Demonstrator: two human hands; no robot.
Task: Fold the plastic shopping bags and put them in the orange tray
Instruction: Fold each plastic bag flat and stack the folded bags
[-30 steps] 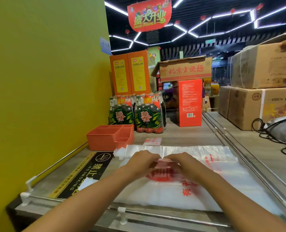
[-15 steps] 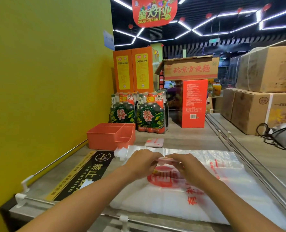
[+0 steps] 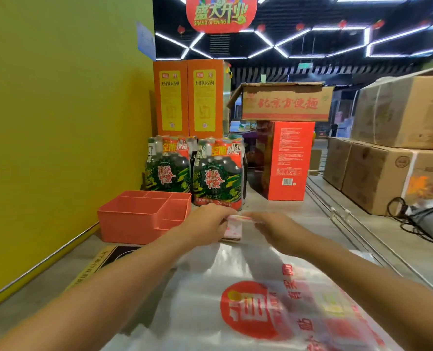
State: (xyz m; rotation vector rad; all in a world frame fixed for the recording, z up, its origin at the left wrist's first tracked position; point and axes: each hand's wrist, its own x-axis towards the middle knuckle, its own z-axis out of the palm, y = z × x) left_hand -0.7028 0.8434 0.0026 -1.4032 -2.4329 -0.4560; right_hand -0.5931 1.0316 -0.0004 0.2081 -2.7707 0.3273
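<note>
your left hand (image 3: 207, 221) and right hand (image 3: 273, 228) pinch a small folded bag (image 3: 233, 228) between them; orange tray (image 3: 124, 219) at nine o'clock, just beside.

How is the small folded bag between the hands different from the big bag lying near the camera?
The folded bag is a small compact packet; the flat bag is spread wide over the counter. The left hand holds the folded bag, while nothing grips the flat bag. Both are translucent white plastic with red print.
</note>
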